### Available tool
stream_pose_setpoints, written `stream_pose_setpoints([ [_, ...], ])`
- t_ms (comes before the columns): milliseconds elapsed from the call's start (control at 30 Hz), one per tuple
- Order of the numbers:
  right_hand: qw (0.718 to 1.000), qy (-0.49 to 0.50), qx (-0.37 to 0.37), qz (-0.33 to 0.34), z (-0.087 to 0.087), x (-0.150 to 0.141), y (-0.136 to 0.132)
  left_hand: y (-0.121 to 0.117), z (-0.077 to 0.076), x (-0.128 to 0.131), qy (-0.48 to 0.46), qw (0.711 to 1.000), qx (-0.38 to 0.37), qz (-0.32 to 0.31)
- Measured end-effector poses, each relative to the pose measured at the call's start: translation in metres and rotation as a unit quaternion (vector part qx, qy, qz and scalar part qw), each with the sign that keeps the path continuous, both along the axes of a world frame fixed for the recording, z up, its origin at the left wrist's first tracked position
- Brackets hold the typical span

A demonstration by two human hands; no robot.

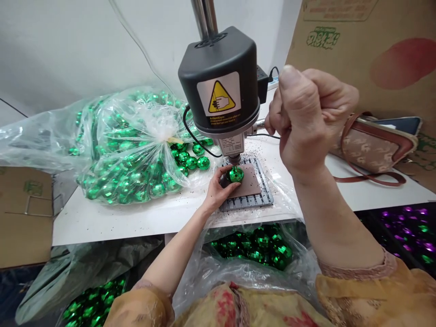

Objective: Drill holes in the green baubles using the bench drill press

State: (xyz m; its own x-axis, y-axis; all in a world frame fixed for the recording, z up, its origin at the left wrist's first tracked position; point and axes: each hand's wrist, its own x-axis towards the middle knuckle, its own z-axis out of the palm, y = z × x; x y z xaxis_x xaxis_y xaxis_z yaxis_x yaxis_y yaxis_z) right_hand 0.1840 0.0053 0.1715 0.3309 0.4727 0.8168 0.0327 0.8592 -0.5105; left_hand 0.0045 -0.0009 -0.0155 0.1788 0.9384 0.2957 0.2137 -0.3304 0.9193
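The left grip (217,190) grasps a green faceted ball (236,174) under the black drill press (218,63), over a brown board (252,180). Higher and farther right, the right grip (303,118) is clenched around the metal lever (260,124). Left of both, a bag of green balls (126,177) lies on the table (102,222).
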Motion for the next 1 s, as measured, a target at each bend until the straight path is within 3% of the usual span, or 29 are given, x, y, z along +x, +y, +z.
stream_pose_setpoints([
  [433, 0.999, -0.004, -0.038, -0.023, -0.006, 0.001, 0.003, -0.009, 0.001, 0.017, -0.047, 0.998, -0.03, 0.006],
  [600, 1.0, 0.021, 0.004, -0.012, -0.01, 0.0, 0.002, -0.009, 0.001, 0.019, -0.055, 0.998, -0.033, 0.008],
  [767, 0.999, 0.033, 0.012, -0.003, -0.026, 0.001, -0.008, -0.009, 0.001, 0.019, -0.064, 0.997, -0.038, 0.008],
  [1000, 0.994, 0.053, 0.091, -0.014, -0.043, -0.002, -0.003, -0.01, 0.0, 0.019, -0.076, 0.996, -0.041, 0.004],
])
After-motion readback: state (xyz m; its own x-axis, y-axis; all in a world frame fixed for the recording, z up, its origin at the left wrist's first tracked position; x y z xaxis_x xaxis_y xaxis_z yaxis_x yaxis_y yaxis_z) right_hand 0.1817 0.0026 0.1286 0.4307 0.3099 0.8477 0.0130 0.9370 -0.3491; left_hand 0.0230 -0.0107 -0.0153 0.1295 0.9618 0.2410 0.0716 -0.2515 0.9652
